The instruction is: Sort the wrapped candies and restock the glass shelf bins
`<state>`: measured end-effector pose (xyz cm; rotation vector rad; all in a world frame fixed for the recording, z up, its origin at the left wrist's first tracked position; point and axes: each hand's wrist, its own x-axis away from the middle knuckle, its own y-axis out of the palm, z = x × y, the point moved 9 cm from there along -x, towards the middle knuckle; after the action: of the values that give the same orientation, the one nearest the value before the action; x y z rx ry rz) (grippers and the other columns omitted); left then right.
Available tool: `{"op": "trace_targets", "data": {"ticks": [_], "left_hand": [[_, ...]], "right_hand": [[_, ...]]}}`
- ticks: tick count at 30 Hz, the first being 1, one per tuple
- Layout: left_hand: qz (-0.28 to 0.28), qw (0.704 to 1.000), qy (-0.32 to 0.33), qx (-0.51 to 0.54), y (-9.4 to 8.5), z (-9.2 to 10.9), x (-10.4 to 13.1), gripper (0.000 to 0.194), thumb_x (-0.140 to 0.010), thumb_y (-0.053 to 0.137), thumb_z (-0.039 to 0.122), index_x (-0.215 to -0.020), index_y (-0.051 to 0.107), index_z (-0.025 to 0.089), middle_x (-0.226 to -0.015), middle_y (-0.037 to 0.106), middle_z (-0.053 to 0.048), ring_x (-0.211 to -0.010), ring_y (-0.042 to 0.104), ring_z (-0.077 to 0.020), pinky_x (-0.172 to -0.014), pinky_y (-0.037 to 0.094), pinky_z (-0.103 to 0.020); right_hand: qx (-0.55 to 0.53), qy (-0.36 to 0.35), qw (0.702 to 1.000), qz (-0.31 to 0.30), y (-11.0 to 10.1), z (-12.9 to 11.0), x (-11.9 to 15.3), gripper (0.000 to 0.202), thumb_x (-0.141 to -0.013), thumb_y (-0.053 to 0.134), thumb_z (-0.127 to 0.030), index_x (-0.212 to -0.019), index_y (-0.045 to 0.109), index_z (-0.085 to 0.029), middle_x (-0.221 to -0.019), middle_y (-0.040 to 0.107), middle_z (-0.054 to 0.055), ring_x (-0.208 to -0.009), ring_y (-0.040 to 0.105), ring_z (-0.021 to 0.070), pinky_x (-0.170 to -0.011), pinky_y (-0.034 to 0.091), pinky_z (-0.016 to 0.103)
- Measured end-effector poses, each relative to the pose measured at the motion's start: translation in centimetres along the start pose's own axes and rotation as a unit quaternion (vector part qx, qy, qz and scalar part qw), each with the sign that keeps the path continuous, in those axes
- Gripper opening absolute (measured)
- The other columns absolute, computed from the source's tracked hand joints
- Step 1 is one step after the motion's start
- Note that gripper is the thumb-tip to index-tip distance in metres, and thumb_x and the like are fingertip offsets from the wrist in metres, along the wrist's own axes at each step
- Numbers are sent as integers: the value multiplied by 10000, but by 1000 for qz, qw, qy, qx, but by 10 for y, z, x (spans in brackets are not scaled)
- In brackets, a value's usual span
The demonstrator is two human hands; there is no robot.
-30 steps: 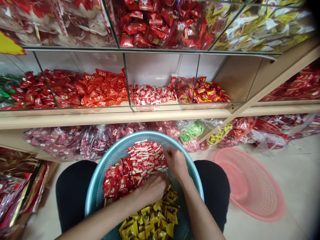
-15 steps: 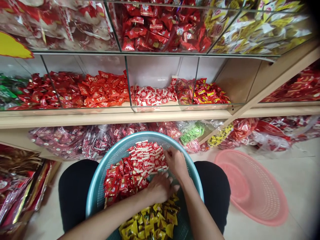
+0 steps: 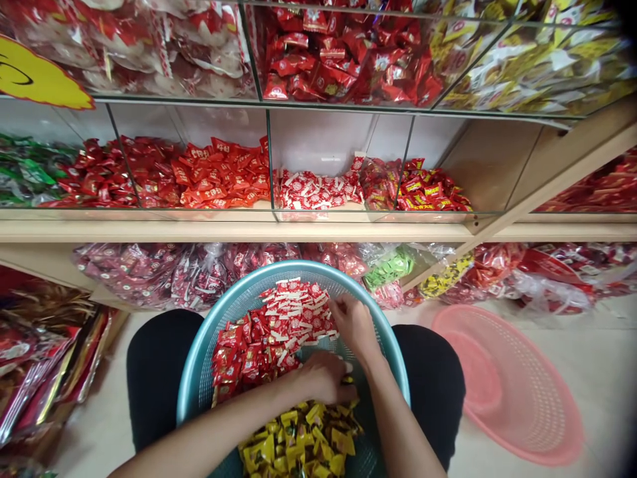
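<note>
A teal plastic basket (image 3: 186, 392) sits between the knees, holding wrapped candies in separate groups. Red-and-white candies (image 3: 296, 312) lie at its far side, red ones (image 3: 239, 355) at the left, and yellow ones (image 3: 298, 441) nearest me. My left hand (image 3: 326, 377) reaches across the basket's middle, above the yellow group, its fingers closed around a yellow-wrapped candy that only partly shows. At the right edge of the red-and-white group is my right hand (image 3: 355, 326), fingers curled into a pinch. Whatever it holds is hidden.
A pink basket (image 3: 507, 385) rests on the floor at the right. Ahead, glass-fronted shelves (image 3: 318, 231) hold red, green and yellow candies, with bagged candies (image 3: 199, 275) beneath. Shiny packets (image 3: 54, 358) stand at the left.
My left hand's fingers have curled in, with a bit of yellow wrapper now at them. My right hand keeps its place by the red-and-white candies. The whole view has shifted slightly.
</note>
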<state>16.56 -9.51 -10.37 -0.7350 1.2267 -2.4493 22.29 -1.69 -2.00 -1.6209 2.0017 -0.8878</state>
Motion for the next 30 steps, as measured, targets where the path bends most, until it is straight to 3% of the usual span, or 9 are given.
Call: {"op": "trace_targets", "data": {"ticks": [4, 9, 13, 17, 22, 25, 30], "left_hand": [[-6, 999, -1, 40, -10, -1, 2, 243, -748, 503, 405, -851, 613, 214, -803, 669, -6, -734, 597, -162, -620, 428, -228], [-4, 998, 42, 51, -25, 14, 13, 207, -732, 535, 378, -841, 606, 217, -846, 658, 3, -727, 594, -147, -606, 422, -223], [23, 996, 88, 12, -38, 34, 44, 242, -744, 522, 438, -819, 596, 221, -814, 625, 10, -714, 581, -137, -597, 424, -225], [57, 989, 128, -54, -47, 48, 90, 214, -774, 489, 419, -812, 550, 218, -808, 580, 10, -707, 542, -125, -562, 406, -231], [50, 986, 130, -91, -36, 44, 134, 216, -846, 417, 412, -849, 524, 223, -840, 594, -1, -740, 529, -134, -609, 407, -249], [55, 991, 106, -67, -29, 35, 145, 213, -836, 451, 390, -972, 526, 245, -932, 610, -14, -853, 535, -156, -747, 419, -266], [44, 994, 95, -26, -21, 28, 157, 385, -786, 526, 338, -1164, 461, 310, -1048, 610, -11, -960, 524, -175, -893, 391, -312]], "right_hand": [[-4, 0, 1000, -4, 2, 1, -1, 272, -802, 443, -358, -601, 525, -193, -517, 525, -15, -499, 430, 113, -493, 257, 227], [-1, -7, 1000, -6, 4, 3, -2, 257, -802, 439, -342, -619, 541, -194, -516, 526, -11, -503, 447, 120, -493, 272, 224], [-2, -8, 1000, -15, 4, 2, -2, 245, -803, 439, -320, -633, 561, -192, -538, 556, 0, -523, 477, 124, -505, 279, 223], [3, -5, 1000, -15, 3, 0, -1, 253, -809, 435, -326, -634, 563, -195, -554, 570, 1, -520, 470, 120, -517, 278, 225], [-1, -8, 1000, -21, 5, -2, 0, 242, -808, 438, -318, -657, 582, -195, -562, 576, 0, -515, 464, 117, -520, 277, 224], [0, -14, 1000, -21, 6, -3, 0, 246, -811, 435, -310, -662, 590, -191, -552, 570, 1, -514, 463, 119, -518, 278, 225], [7, -24, 1000, -14, 4, -5, 2, 265, -815, 427, -317, -642, 580, -187, -549, 568, 2, -491, 424, 113, -504, 266, 230]]}}
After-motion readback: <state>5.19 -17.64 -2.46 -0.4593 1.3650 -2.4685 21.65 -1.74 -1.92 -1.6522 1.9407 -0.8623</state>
